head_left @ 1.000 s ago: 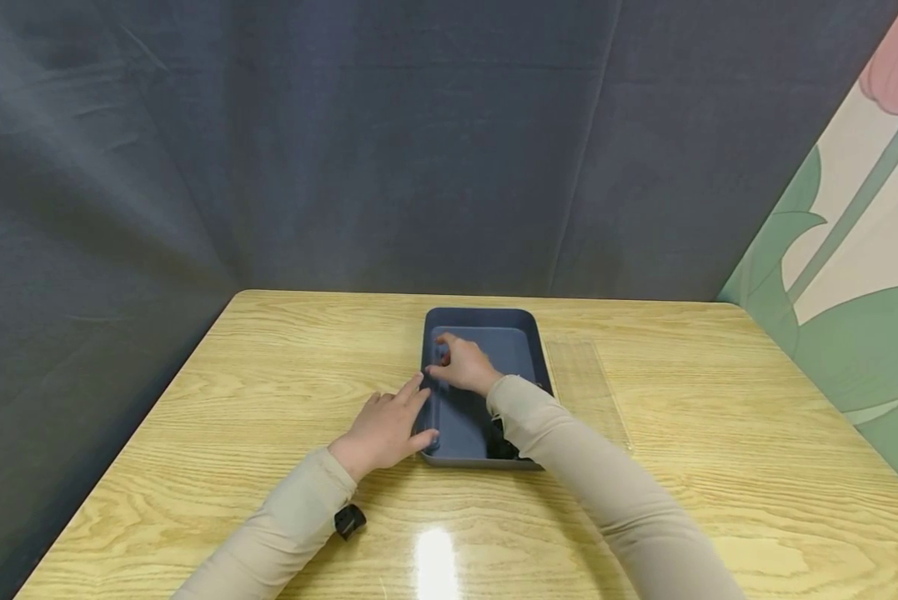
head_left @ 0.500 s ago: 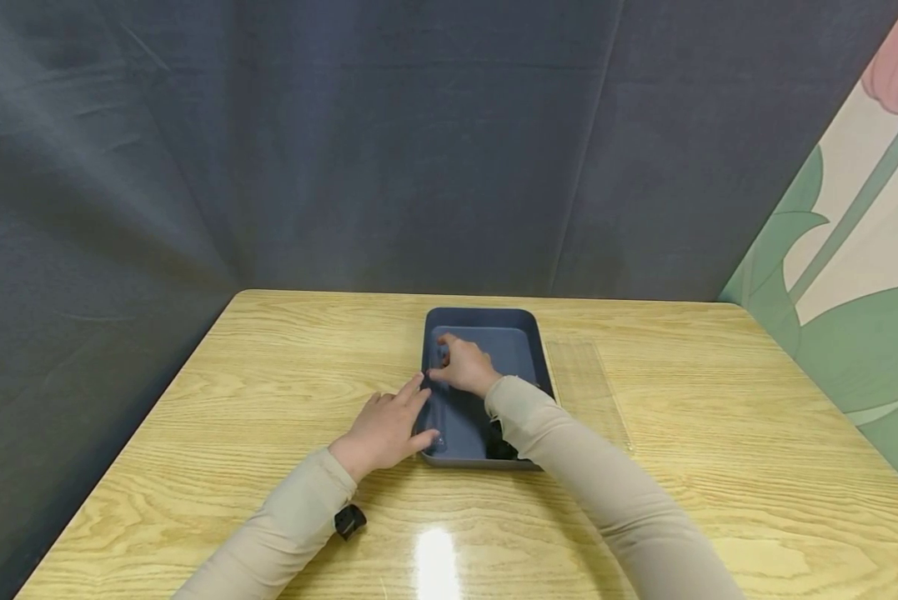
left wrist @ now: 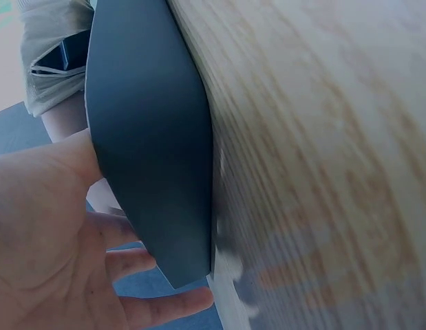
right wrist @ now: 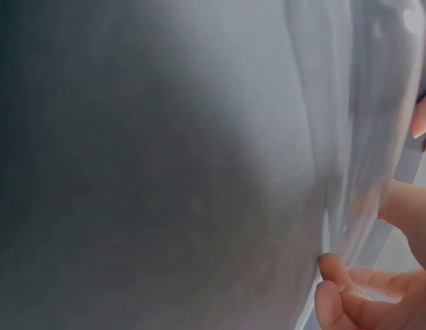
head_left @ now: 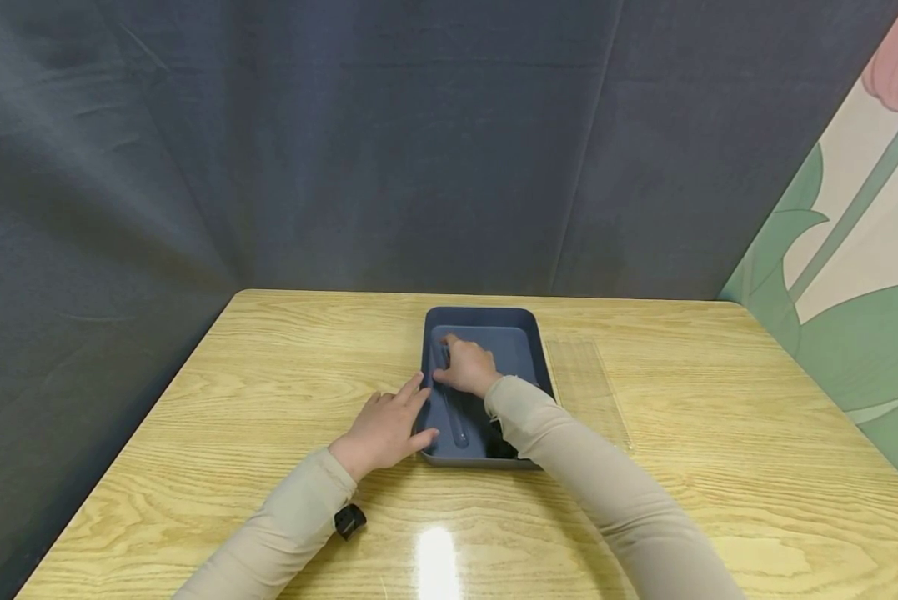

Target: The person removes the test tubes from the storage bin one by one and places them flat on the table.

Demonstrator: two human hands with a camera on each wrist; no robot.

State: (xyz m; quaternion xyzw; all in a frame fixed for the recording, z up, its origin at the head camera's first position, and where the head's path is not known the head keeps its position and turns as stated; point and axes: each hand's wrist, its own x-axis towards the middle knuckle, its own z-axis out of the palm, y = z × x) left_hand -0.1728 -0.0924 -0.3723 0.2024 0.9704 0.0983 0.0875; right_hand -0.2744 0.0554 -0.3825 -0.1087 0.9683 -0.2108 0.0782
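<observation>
A long clear tube point(head_left: 459, 427) with a rounded near end lies along the left part of a dark blue tray point(head_left: 519, 315). My right hand point(head_left: 467, 367) is inside the tray and pinches the tube between thumb and fingers, partly hiding its upper half. In the right wrist view the clear tube point(right wrist: 374, 103) fills the right side, with the fingers at its edge. My left hand point(head_left: 383, 427) rests on the tray's left rim, fingers spread and fairly straight. The left wrist view has the tray's outer wall point(left wrist: 151, 137) beside the palm.
A flat transparent plate point(head_left: 587, 387) lies on the wooden table point(head_left: 298, 350) just right of the tray. Dark curtains point(head_left: 418, 150) hang behind and to the left. A flower-patterned panel point(head_left: 861, 275) stands at the right.
My right hand has shifted slightly to the right with the tube, whose near end has swung right, away from the tray's left wall. The left hand has stayed put.
</observation>
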